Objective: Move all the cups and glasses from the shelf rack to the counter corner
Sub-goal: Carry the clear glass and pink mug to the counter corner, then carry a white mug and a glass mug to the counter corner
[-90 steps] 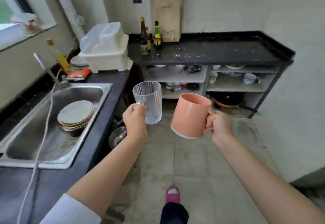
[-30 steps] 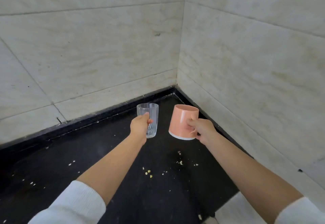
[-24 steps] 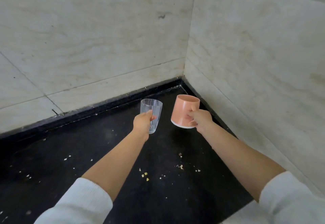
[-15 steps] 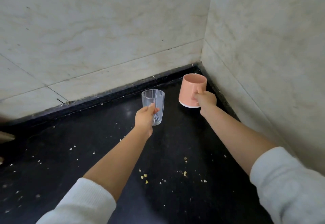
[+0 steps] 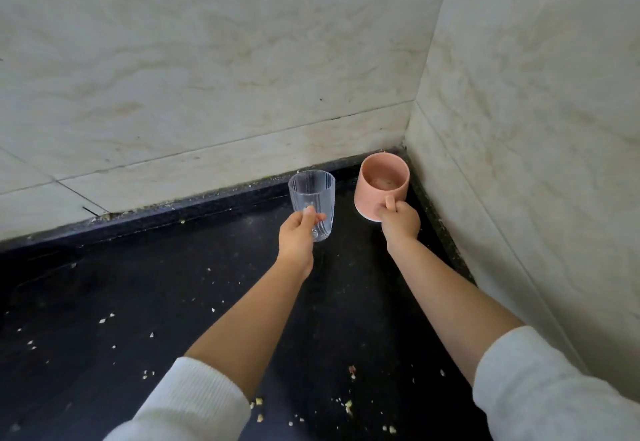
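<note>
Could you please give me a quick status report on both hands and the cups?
Left hand gripping clear glass. Right hand on pink mug handle, mug at counter corner. Only crumbs on counter; nothing in the way.

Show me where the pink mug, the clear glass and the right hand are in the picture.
pink mug [image 5: 372, 194], head view, on its outer side wall.
clear glass [image 5: 313, 194], head view, on its ribbed side.
right hand [image 5: 400, 224], head view, on its back.

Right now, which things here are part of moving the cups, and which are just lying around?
Part of the job:
pink mug, in right hand
clear glass, in left hand
black counter

Lying about:
crumbs
</note>
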